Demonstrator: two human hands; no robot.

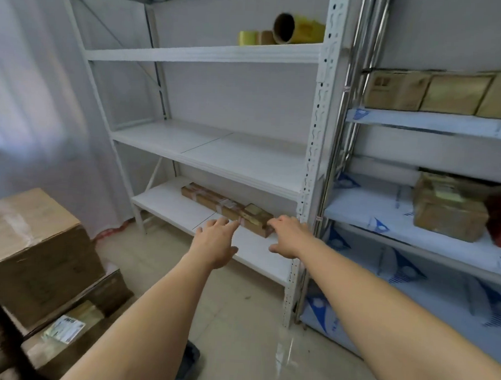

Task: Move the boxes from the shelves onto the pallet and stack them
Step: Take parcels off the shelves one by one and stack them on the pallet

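Only the head view to go on. We're reaching both arms toward the long flat box [225, 207] lying on the lowest board of the white shelf [245, 158], toward its right end. Our left hand [215, 243] is spread with the fingers [228, 222] straight and wide, holding nothing and just short of the box's front edge. Our right hand [287, 237] is over the near end of the box with its fingers bent down a bit; whether they already touch the cardboard we can't tell.

Handling guess: it's a slim taped carton, stiff enough and probably light, but long, so it'll want to tip if we grab one end only. We'd take it with one hand near each end, or under the middle, gripping the edges and not the tape, which looks slick.

Counting:
- one long box on the white shelf
- two rolls of yellow tape or film [282, 30] on the top board
- three cartons [437, 93] in a row on the upper board of the right-hand rack, plus one carton [449, 207] lower down beside something red
- at least three boxes [37, 255] already stacked at lower left, though the pallet under them isn't really visible
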